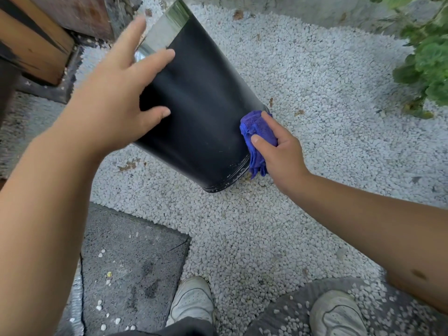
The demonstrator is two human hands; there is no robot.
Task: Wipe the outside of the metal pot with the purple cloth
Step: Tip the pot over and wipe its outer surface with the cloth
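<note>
Head view, only cam. The metal pot (198, 103) is tall, dark-sided w/ a shiny band near its rim. It's tipped: base down on the white gravel (315, 93) near centre frame, rim leaning up and away toward top-left. So the long axis runs from lower-right (base) to upper-left (rim), roughly along the person's line of sight.

Left hand (116, 93) lies flat on the pot's near-left flank, fingers spread and straight, thumb on the wall too. It props the tilt rather than gripping. Right hand (276, 146) is closed round the purple cloth (257, 139), bunched up and pressed against the pot's lower right side, just above the base edge. The hands are well apart, one on each side of the pot.

Key relation: the cloth sits at the base end, so most of the dark wall lies up and left of it, along the axis. My read: next stroke prob runs up the wall toward the rim, or the left hand turns the pot to bring unwiped wall to the cloth. Right hand is nearer the base, left nearer the rim. Risk: the base could skid on loose gravel if the cloth pushes hard.

Also in view: a grey paving slab (135, 263) bottom-left, two white shoes (191, 304), green plant (426, 57) top-right.
</note>
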